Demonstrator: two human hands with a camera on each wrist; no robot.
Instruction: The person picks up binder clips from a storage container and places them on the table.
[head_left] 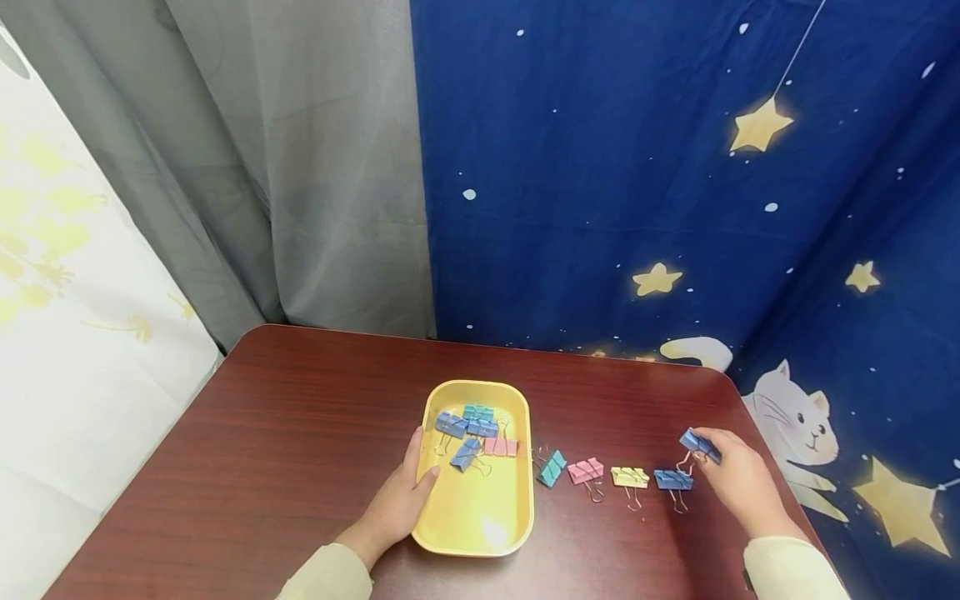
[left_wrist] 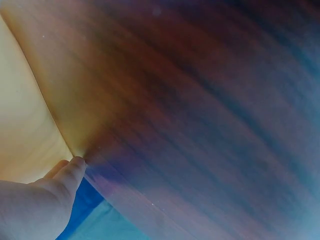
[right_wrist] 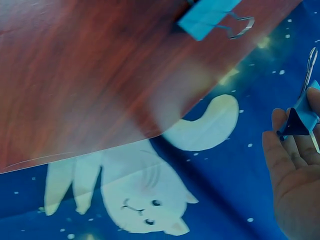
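On the table stands a yellow tray. My left hand grips its left side, thumb at the rim and fingers along the outer wall. Inside lie several binder clips: blue clips, a teal one and a pink one. Between the fingers of my right hand is a blue binder clip, pinched above the table's right side. Just below and left of it lies another blue clip, ending a row of a teal clip, a pink clip and a yellow clip.
The dark red-brown table has rounded far corners. Behind it hang a grey curtain and a blue curtain with stars and a cat. A white patterned cloth hangs along the left side.
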